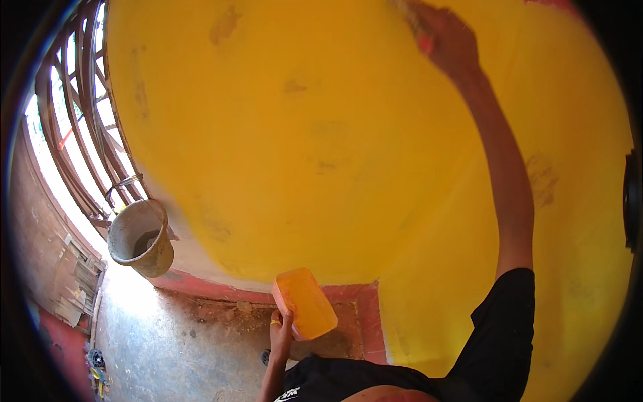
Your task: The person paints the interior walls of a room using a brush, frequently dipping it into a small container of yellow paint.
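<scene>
My right hand (453,41) is raised high against the yellow-painted wall (335,208), its fingers closed round a paintbrush (410,19). The brush's red end shows beside the fingers, while its tip is cut off by the upper edge of the view. Low in front of me, my left hand (282,327) grips the near left side of a rectangular plastic tub (305,301) coated inside with orange-yellow paint. Several darker, scuffed patches show through the paint on the wall.
A grey bucket (161,253) hangs or stands by the barred window (87,120) at left; its support is hidden. A red band (221,289) runs along the wall's foot. Below lies the concrete floor (174,342), with small clutter at its left edge.
</scene>
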